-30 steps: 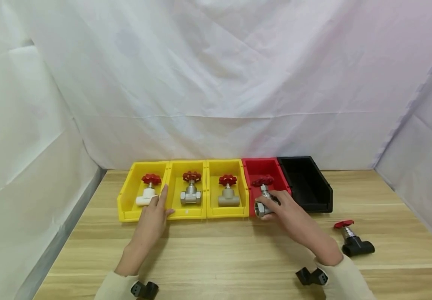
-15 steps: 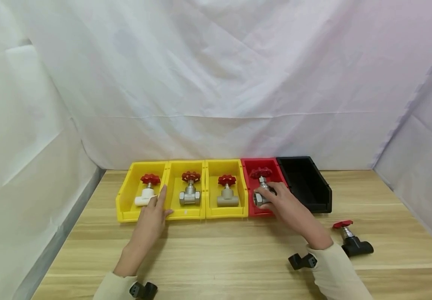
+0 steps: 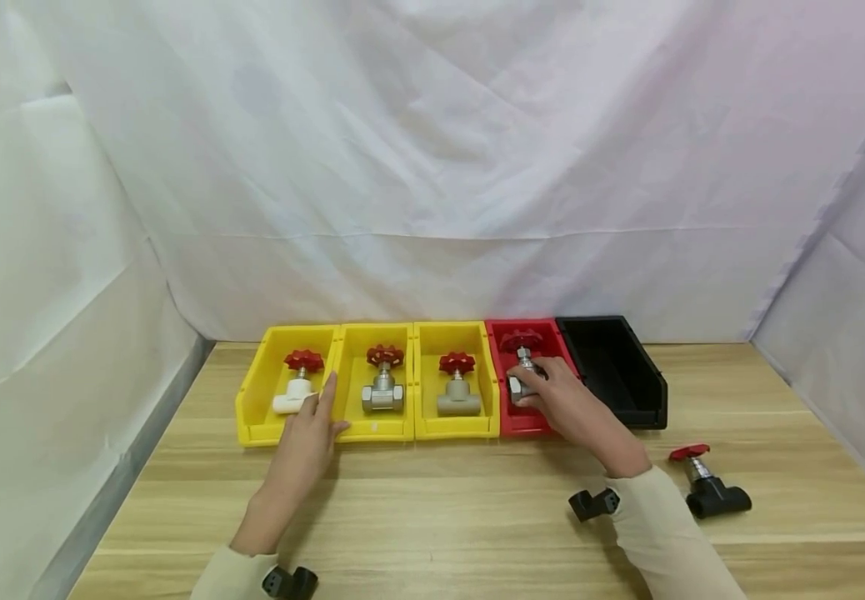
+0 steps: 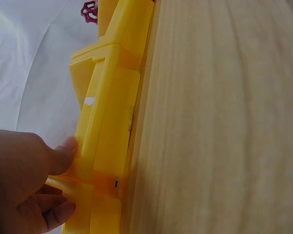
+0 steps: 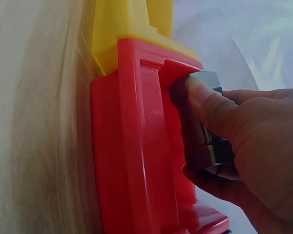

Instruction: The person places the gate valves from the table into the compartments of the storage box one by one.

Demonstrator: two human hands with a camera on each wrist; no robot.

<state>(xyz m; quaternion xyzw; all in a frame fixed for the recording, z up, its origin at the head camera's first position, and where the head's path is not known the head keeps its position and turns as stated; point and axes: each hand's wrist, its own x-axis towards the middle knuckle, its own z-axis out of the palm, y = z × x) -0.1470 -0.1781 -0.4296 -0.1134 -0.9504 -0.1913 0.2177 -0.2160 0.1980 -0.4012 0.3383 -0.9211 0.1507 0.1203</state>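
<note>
My right hand [image 3: 563,400] grips a metal gate valve [image 3: 520,387] by its hexagonal body, low inside the red bin [image 3: 543,427]. The valve's red handwheel [image 3: 521,339] points to the back of the bin. In the right wrist view, thumb and fingers hold the valve body [image 5: 193,126] just behind the bin's front lip; its contact with the floor is hidden. My left hand [image 3: 307,442] pinches the joined walls of the two leftmost yellow bins [image 4: 107,117], index finger lying along the divider. A white valve [image 3: 296,392] lies beside it in the first bin.
A metal valve [image 3: 383,392] and a grey-beige valve [image 3: 458,396] lie in the other yellow bins. Right of the red bin stands a black bin [image 3: 646,417]. A black valve with a red handwheel [image 3: 717,498] lies on the wooden table [image 3: 432,517]. White cloth [image 3: 432,167] hangs behind.
My right hand has moved slightly back and left, lowering the metal gate valve deeper into the red bin. The left hand stays where it was.
</note>
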